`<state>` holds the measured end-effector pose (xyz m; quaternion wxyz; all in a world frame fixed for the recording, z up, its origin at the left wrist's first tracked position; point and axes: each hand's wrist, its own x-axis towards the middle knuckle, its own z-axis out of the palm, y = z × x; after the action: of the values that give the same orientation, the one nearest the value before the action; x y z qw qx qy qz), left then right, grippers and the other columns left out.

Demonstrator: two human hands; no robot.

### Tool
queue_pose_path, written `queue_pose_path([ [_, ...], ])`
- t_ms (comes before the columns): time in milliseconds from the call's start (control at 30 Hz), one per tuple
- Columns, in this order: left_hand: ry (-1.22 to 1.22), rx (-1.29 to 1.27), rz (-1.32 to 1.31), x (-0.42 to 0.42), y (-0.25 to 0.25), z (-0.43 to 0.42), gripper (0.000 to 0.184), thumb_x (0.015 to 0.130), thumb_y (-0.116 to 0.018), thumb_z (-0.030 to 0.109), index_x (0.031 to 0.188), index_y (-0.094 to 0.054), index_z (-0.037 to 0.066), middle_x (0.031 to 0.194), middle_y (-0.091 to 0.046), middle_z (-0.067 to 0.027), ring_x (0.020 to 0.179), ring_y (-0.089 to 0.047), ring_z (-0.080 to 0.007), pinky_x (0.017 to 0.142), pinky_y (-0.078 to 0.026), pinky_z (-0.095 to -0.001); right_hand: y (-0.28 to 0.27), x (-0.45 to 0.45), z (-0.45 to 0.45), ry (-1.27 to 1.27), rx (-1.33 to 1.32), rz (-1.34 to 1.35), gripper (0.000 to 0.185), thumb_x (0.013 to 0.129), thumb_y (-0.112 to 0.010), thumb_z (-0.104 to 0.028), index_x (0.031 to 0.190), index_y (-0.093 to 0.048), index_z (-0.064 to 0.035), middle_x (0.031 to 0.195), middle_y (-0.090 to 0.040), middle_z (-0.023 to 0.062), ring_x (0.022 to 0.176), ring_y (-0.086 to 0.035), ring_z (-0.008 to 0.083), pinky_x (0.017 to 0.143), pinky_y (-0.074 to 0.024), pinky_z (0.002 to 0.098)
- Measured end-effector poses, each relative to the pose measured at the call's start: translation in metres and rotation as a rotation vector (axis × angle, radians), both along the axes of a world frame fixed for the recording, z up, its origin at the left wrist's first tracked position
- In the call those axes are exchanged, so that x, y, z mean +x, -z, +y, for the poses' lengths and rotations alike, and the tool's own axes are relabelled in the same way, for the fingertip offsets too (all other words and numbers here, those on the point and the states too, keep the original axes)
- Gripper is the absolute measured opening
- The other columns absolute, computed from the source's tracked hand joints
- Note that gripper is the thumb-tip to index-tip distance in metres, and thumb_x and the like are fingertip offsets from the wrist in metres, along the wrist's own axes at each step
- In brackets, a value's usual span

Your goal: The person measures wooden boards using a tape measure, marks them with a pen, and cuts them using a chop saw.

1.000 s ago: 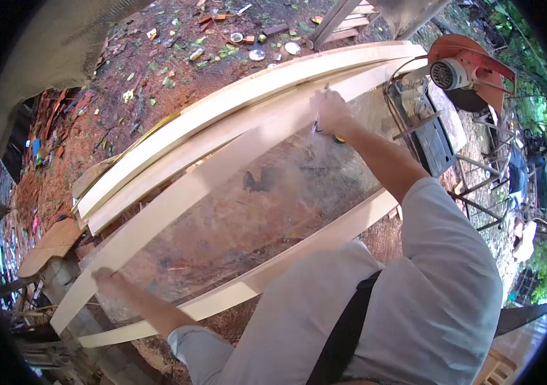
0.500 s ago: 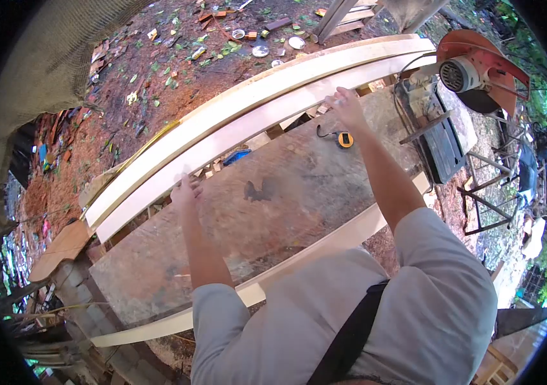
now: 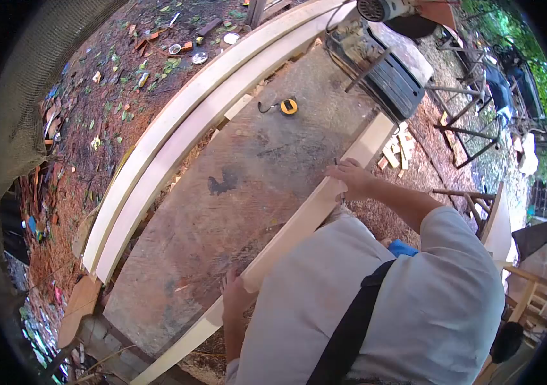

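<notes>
A long pale wooden board (image 3: 299, 224) runs along the near edge of the worktable (image 3: 254, 173), close against my body. My left hand (image 3: 236, 296) grips its edge toward the lower left, fingers over the top. Farther up the same board, my right hand (image 3: 353, 179) is closed over it, with the fingertips on the far edge. A yellow and black tape measure (image 3: 288, 106) lies on the tabletop, away from both hands.
Two long boards, an outer one (image 3: 168, 136) and an inner one (image 3: 180, 151), lie along the table's far side. A cut-off saw (image 3: 402, 16) stands at the top right, on a dark base (image 3: 392, 83). Wood offcuts (image 3: 398, 151) lie on the ground below.
Both hands have come back from the far boards and tabletop to the near board and taken hold of it. The view has turned, and the saw now sits higher in it.
</notes>
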<state>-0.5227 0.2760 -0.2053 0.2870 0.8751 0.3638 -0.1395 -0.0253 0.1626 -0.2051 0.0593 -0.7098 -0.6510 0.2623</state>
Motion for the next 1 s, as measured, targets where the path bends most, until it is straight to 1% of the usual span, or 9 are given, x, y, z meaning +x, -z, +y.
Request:
queue_pose_path([
  [67,-0.26,0.048,-0.072,-0.001,-0.02,-0.023,0.063,0.068,-0.083,0.042,0.114,-0.064,0.003,0.127,-0.06,-0.0182,0.116,-0.056,-0.0378,0.099,-0.043,-0.0497,0.0,0.002,-0.016,-0.052,0.068,-0.083,0.067,0.071,-0.079,-0.024,0.133,-0.053,-0.0164,0.129,-0.058,0.0103,0.133,-0.043,0.0341,0.111,-0.0303,0.0531],
  [300,-0.202,0.063,-0.215,-0.024,-0.002,-0.027,0.054,0.069,-0.079,0.026,0.116,-0.063,0.006,0.115,-0.064,-0.016,0.108,-0.06,-0.0364,0.094,-0.046,-0.0495,-0.01,0.011,-0.011,-0.065,0.011,-0.085,0.069,0.065,-0.078,-0.019,0.13,-0.055,-0.0161,0.129,-0.058,0.0107,0.134,-0.043,0.0324,0.111,-0.0303,0.0522],
  [367,-0.332,-0.034,-0.026,0.001,-0.031,-0.028,0.059,0.065,-0.078,0.02,0.119,-0.061,0.005,0.113,-0.064,-0.0184,0.105,-0.061,-0.0379,0.091,-0.048,-0.0491,-0.03,0.024,-0.014,-0.011,-0.001,-0.104,0.067,0.066,-0.077,-0.018,0.129,-0.055,-0.0158,0.129,-0.058,0.0118,0.135,-0.042,0.0324,0.112,-0.0303,0.0537],
  [433,-0.364,0.011,-0.129,0.023,-0.029,-0.026,0.06,0.063,-0.077,0.018,0.119,-0.06,0.003,0.112,-0.064,-0.0196,0.105,-0.061,-0.0387,0.09,-0.049,-0.0484,-0.047,0.055,-0.015,-0.025,0.101,-0.118,0.065,0.066,-0.075,-0.017,0.128,-0.055,-0.0171,0.131,-0.057,0.0136,0.136,-0.042,0.0331,0.113,-0.0295,0.0553],
  [567,-0.119,0.272,-0.183,0.13,-0.046,-0.008,0.071,0.059,-0.079,0.019,0.125,-0.058,0.001,0.11,-0.065,-0.0226,0.102,-0.062,-0.0418,0.09,-0.05,-0.0475,-0.047,0.157,0.001,0.152,0.214,-0.068,0.063,0.071,-0.07,-0.017,0.131,-0.053,-0.0242,0.141,-0.05,0.0182,0.14,-0.037,0.0374,0.114,-0.0256,0.0645],
  [633,-0.091,0.306,-0.205,0.193,-0.046,0.011,0.076,0.059,-0.083,0.022,0.128,-0.056,0.001,0.108,-0.065,-0.0237,0.101,-0.063,-0.043,0.089,-0.051,-0.048,-0.015,0.195,0.013,0.228,0.346,-0.133,0.058,0.075,-0.069,-0.018,0.131,-0.055,-0.0242,0.139,-0.052,0.0128,0.14,-0.037,0.0378,0.112,-0.0268,0.0667],
  [700,-0.22,0.119,-0.058,0.244,-0.065,0.015,0.069,0.062,-0.078,0.023,0.124,-0.058,0.0,0.119,-0.063,-0.024,0.113,-0.058,-0.041,0.096,-0.048,-0.0455,-0.015,0.213,0.027,0.257,0.293,-0.108,0.054,0.077,-0.068,-0.018,0.129,-0.057,-0.024,0.137,-0.054,0.0108,0.138,-0.039,0.0375,0.112,-0.0273,0.0669],
  [833,-0.213,0.195,-0.095,0.27,-0.047,0.033,0.063,0.069,-0.075,0.026,0.123,-0.059,-0.001,0.122,-0.061,-0.0262,0.116,-0.058,-0.0414,0.1,-0.046,-0.0456,0.01,0.233,0.048,0.3,0.245,-0.151,0.045,0.08,-0.067,-0.017,0.125,-0.062,-0.0231,0.13,-0.059,0.0049,0.131,-0.045,0.036,0.105,-0.0343,0.0663],
  [1000,-0.164,0.274,-0.026,0.262,-0.002,0.057,0.054,0.078,-0.064,0.017,0.128,-0.057,0.0,0.125,-0.059,-0.0278,0.113,-0.059,-0.0429,0.099,-0.047,-0.0459,0.034,0.247,0.059,0.319,0.253,-0.031,0.04,0.081,-0.063,-0.014,0.119,-0.066,-0.0238,0.119,-0.065,0.0078,0.122,-0.052,0.0336,0.094,-0.0391,0.0579],
])
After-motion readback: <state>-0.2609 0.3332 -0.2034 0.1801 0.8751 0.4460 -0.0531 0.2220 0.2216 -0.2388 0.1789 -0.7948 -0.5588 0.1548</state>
